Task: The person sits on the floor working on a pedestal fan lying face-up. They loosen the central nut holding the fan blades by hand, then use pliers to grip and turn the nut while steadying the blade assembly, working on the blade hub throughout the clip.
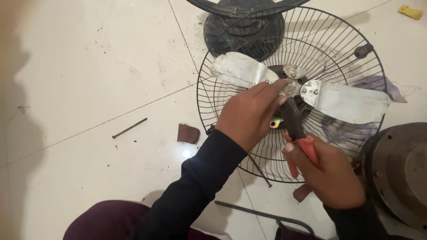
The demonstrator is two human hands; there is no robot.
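Observation:
A metal fan blade assembly [342,100] with grey blades is held above a black wire fan guard [213,95] lying on the floor. My left hand [249,113] grips the blade hub, fingers wrapped over the centre. My right hand [329,173] holds red-handled pliers [296,129]; their dark jaws reach up to the hub, right beside my left fingertips. Both arms wear black sleeves.
A black fan motor housing [244,24] stands behind the guard. A round dark metal base [400,169] is at the right. On the tiled floor lie a long thin bolt [129,128], a small brown piece [188,133], a yellow object [410,11] and a grey rod [262,214].

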